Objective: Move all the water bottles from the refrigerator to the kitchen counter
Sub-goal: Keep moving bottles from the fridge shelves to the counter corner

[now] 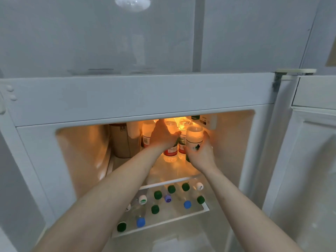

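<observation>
**Water bottles: upper shelf, both hands engaged**

Refrigerator (236, 142) compartment stands open, lit from inside by an orange lamp at the far top. Its door (309, 160) is swung away at the right edge of the view.

Upper shelf (174, 171): a glass shelf carrying a cluster of upright water bottles at the far centre. A tan container (121, 142) stands at the far left of the same shelf, apart from the bottles.

Lower shelf (163, 222): a second group of bottles stands here, seen from above through the glass, so mainly caps show. Green caps (157, 194) are the most numerous; blue caps (187, 204) and white caps (142, 199) sit among them.

Left hand (162, 136): reaches in over the upper shelf, fingers curled round a red-labelled bottle (171, 151) in the middle of the cluster. The hand covers the upper part of that bottle. A similar red-labelled bottle (146, 137) stands just to the left, and another (181, 142) just to the right.

Right hand (201, 153): grips a clear bottle with a white label (194, 140) at the right of the cluster, fingers and thumb wrapped round its lower body. This bottle is nearest to the camera and upright. Whether its base rests on the shelf cannot be determined, as the hand hides it.
</observation>
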A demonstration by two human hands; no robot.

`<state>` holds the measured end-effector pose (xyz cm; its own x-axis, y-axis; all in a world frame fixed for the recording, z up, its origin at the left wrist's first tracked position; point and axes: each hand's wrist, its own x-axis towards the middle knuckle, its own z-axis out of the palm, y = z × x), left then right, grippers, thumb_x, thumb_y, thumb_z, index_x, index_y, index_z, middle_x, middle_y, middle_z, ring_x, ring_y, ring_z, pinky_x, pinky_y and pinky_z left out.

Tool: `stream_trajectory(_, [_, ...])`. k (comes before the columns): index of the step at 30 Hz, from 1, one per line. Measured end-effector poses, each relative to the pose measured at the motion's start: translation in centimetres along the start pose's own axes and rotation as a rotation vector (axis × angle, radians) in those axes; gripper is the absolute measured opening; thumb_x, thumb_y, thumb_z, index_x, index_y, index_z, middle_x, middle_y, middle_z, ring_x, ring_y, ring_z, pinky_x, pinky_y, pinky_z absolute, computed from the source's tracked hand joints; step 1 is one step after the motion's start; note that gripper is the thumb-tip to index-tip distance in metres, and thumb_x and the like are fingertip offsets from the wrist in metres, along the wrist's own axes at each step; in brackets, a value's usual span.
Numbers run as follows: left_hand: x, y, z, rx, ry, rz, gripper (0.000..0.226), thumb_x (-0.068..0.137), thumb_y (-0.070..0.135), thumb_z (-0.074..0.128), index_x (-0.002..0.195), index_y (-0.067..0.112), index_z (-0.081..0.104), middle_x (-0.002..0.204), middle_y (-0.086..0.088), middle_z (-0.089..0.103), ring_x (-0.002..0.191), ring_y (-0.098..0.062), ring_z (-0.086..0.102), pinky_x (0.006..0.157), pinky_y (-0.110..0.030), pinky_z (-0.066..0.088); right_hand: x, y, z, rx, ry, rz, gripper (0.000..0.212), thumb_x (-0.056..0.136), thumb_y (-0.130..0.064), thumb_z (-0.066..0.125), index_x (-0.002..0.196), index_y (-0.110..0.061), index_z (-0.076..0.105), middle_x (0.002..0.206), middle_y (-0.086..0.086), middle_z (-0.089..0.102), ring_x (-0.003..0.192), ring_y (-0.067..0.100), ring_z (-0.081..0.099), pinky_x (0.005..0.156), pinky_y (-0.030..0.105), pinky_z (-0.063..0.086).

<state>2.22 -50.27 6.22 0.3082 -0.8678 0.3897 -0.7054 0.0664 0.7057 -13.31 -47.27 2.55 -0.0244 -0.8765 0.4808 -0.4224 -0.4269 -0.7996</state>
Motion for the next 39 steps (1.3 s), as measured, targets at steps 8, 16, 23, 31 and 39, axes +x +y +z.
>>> stream_trajectory(8, [-0.2,-0.6,-0.4,0.101,0.086,0.048,0.07,0.087,0.051,0.076,0.146,0.026,0.046,0.152,0.001,0.042,0.137,-0.026,0.05,0.103,-0.039,0.052,1.0,3.1,1.6,-0.004,0.026,0.091,0.056,0.081,-0.039,0.083,0.129,-0.027,0.056,0.122,0.002,0.063,0.116,0.025,0.062,0.098,0.053,0.057])
stream_trajectory(16, [-3.9,-0.4,-0.8,0.122,0.094,0.033,0.068,0.085,0.054,0.072,0.138,0.023,0.043,0.133,0.001,0.061,0.116,-0.024,0.064,0.087,-0.037,0.06,-2.0,2.0,0.5,0.151,-0.015,0.043,0.063,0.085,-0.02,0.085,0.134,-0.021,0.046,0.119,-0.008,0.053,0.1,0.004,0.056,0.089,0.03,0.049])
stream_trajectory(23, [-12.6,1.9,-3.6,-0.032,0.235,0.012,0.05,0.087,0.034,0.079,0.125,0.024,0.048,0.114,0.009,0.066,0.101,-0.011,0.064,0.083,-0.027,0.053,-5.8,0.7,-1.8,0.348,-0.066,0.045,0.067,0.084,-0.008,0.084,0.129,-0.033,0.041,0.114,-0.017,0.054,0.099,0.002,0.056,0.078,0.006,0.037])
stream_trajectory(31, [-25.5,4.0,-8.3,-0.026,0.339,-0.024,0.06,0.086,0.04,0.079,0.133,0.04,0.042,0.119,0.024,0.061,0.109,-0.002,0.06,0.091,-0.033,0.056,-12.4,-0.7,-5.1,0.511,-0.239,0.016,0.071,0.082,-0.013,0.087,0.133,-0.038,0.044,0.12,-0.027,0.056,0.113,0.006,0.056,0.095,0.026,0.047])
stream_trajectory(39, [-39.0,4.0,-11.6,-0.054,0.405,-0.22,0.052,0.085,0.025,0.082,0.122,0.045,0.051,0.117,0.033,0.065,0.11,0.007,0.061,0.089,-0.022,0.05,-19.5,-2.3,-6.3,0.58,-0.564,-0.024,0.066,0.074,-0.021,0.094,0.117,-0.048,0.053,0.113,-0.034,0.062,0.106,-0.02,0.058,0.077,0.002,0.047])
